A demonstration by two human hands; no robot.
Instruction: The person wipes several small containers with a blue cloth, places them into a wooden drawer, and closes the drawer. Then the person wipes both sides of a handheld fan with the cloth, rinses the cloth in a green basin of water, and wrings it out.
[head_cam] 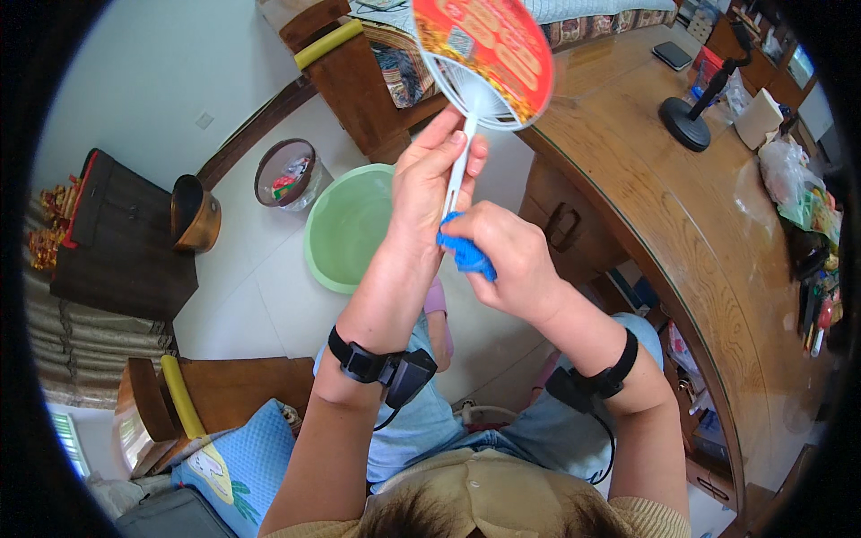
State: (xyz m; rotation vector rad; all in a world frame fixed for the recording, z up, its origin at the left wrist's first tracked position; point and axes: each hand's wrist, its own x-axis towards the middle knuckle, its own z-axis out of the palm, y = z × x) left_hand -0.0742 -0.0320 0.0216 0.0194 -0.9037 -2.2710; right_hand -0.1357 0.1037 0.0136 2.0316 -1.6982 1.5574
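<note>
My left hand grips the white plastic handle of a hand fan with a round red printed face, held up at the top of the view. In my right hand is a bunched blue cloth, pressed around or against the lower end of the handle, just below my left hand. The handle's very end is hidden by the cloth and fingers. Below and left of the fan, a green plastic basin stands on the tiled floor, partly covered by my left hand and forearm.
A curved wooden desk runs along the right, bearing a black stand, a phone, a tissue roll and plastic bags. Left on the floor are a waste bin and a brown bucket. A wooden chair stands lower left.
</note>
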